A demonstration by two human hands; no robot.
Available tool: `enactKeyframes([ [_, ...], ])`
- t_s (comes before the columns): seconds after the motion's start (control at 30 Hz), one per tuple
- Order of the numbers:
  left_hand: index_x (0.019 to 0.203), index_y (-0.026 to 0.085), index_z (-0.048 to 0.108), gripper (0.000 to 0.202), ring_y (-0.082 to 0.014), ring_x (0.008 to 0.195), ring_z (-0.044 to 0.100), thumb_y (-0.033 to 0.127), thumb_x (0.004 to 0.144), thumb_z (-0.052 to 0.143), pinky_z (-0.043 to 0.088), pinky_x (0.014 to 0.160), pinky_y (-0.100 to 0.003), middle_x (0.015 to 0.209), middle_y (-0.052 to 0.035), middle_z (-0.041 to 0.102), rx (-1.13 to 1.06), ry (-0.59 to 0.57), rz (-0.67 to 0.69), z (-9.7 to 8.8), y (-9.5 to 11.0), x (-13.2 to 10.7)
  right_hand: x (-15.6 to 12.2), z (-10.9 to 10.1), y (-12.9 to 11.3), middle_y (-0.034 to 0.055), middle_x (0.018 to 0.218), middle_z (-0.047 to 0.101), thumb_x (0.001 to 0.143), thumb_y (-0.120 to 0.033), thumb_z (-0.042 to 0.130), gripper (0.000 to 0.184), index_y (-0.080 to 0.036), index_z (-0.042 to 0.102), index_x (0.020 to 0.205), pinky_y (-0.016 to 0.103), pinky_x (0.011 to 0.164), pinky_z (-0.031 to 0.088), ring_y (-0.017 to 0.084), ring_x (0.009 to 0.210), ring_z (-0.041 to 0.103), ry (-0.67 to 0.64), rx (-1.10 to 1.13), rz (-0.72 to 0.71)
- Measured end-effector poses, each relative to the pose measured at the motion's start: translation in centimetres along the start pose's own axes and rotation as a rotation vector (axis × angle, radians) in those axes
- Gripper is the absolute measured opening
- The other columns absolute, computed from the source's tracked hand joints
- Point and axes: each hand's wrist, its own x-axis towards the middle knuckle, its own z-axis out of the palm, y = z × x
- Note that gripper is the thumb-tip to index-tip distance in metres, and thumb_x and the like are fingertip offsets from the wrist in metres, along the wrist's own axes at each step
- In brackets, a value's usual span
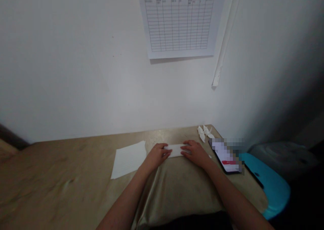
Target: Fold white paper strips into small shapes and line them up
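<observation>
Both hands are resting on a folded white paper strip (175,150) that is lying on the tan worktop (63,169) near the wall. The left hand (157,154) is pressing on the strip's left end with loosely curled fingers, clasping nothing, and the right hand (196,152) is lying flat and open-palmed across its right end. A flat white sheet (128,159) is sitting just beside the left hand. Small folded paper figures (205,132) are lying near the worktop's far right corner, close to a lit phone (226,157). A blue stool (272,184) is standing to the right, and a printed grid chart (179,22) is hanging on the wall.
</observation>
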Motion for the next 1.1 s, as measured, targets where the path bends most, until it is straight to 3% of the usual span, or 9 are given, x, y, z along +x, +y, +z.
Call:
enactKeyframes([
  [0.8,0.113,0.028,0.077,0.030,-0.0235,0.117,0.059,0.038,0.098,0.054,0.046,0.107,-0.039,0.130,-0.0097,0.061,-0.046,0.028,-0.034,0.5,-0.2,0.1,0.0,0.0,-0.5,0.0093,0.129,0.061,0.092,-0.043,0.060,0.032,-0.028,0.073,0.117,0.043,0.106,0.041,0.026,0.119,0.056,0.005,-0.020,0.031],
  [1.1,0.108,0.025,0.077,0.026,-0.0245,0.112,0.061,0.038,0.090,0.064,0.047,0.102,-0.039,0.121,-0.0090,0.064,0.044,0.038,-0.148,0.2,1.8,0.4,0.0,-0.3,-1.5,0.0086,0.126,0.060,0.087,-0.042,0.066,0.032,-0.027,0.072,0.115,0.042,0.106,0.040,0.026,0.118,0.055,0.009,-0.015,0.066],
])
